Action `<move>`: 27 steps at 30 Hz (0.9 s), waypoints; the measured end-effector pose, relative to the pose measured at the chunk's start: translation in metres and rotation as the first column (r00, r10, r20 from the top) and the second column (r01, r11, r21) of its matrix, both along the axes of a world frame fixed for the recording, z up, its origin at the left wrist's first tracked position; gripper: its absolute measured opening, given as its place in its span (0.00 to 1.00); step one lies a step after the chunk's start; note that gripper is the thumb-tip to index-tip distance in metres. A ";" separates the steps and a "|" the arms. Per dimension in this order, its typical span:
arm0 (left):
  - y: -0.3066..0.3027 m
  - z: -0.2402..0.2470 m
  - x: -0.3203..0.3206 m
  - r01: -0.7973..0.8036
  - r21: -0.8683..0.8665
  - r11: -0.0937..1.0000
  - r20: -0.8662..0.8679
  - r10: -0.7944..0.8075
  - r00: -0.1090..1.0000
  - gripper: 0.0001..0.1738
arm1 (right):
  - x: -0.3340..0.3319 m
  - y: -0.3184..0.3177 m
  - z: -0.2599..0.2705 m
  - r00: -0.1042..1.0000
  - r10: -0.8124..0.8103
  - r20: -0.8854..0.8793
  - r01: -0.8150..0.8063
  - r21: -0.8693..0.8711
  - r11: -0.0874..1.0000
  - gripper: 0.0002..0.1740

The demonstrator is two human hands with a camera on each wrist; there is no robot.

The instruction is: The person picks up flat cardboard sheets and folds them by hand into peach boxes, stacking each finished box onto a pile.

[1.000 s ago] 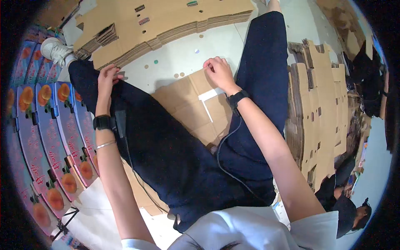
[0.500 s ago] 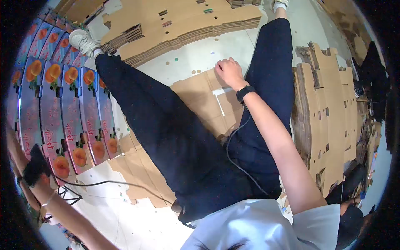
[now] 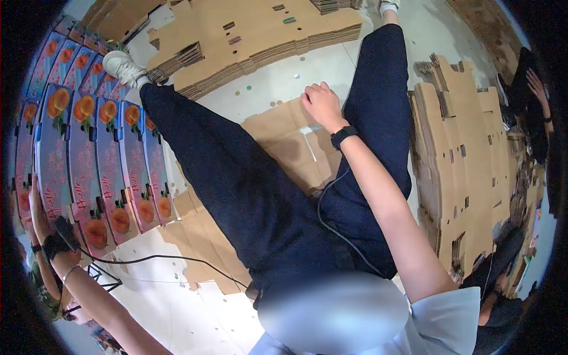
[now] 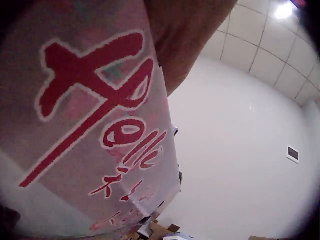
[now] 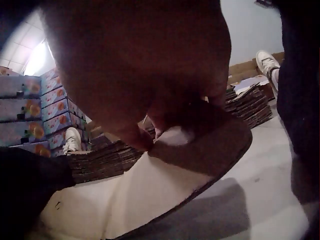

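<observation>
At the far left of the head view, my left hand (image 3: 39,207) lies along a printed fruit carton (image 3: 52,157), its fingers extended upward beside the red lettering. The carton's printed face (image 4: 90,90) fills much of the left wrist view, where the hand (image 4: 175,40) appears at the top and its fingertips are hidden. My right hand (image 3: 324,105) hangs with loosely curled fingers over a flattened cardboard sheet (image 3: 272,127) between the legs. In the right wrist view its fingertips (image 5: 145,142) overlap the cardboard (image 5: 125,200), with nothing visibly held.
Stacked flattened cardboard (image 3: 260,53) lies ahead, with another stack (image 3: 461,160) at the right. More printed cartons (image 3: 121,171) stand in rows at left. A cable (image 3: 171,256) runs to the left wrist. Other people's hands (image 3: 537,89) and arms show at both sides.
My left hand has left the knee and swung far left, then up against the cartons. The right hand stays over the cardboard sheet, and the view has shifted left.
</observation>
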State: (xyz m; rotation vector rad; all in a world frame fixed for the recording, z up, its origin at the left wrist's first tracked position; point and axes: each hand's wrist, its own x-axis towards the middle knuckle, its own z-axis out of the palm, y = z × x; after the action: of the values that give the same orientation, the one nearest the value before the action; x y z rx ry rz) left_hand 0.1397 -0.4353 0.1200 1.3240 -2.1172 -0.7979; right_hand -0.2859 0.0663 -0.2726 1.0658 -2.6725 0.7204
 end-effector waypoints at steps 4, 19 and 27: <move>0.032 -0.008 -0.019 0.008 0.040 0.999 -0.012 -0.008 1.000 0.26 | 0.002 0.003 0.000 1.000 0.001 -0.008 -0.001 -0.008 1.000 0.10; 0.239 -0.074 -0.115 0.417 -0.814 0.403 0.453 -0.008 0.892 0.22 | 0.024 0.009 -0.008 0.990 -0.132 0.049 0.139 -0.192 0.971 0.22; 0.298 -0.093 -0.165 0.554 -0.777 0.300 0.517 -0.200 0.832 0.23 | 0.040 0.010 0.021 0.954 -0.010 0.299 0.143 -0.425 0.894 0.20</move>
State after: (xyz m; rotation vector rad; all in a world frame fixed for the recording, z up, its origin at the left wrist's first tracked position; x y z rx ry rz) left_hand -0.0257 -0.1374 0.0267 0.2903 -2.5179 0.5628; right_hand -0.2462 0.0759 -0.2515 0.7750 -2.5543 1.4826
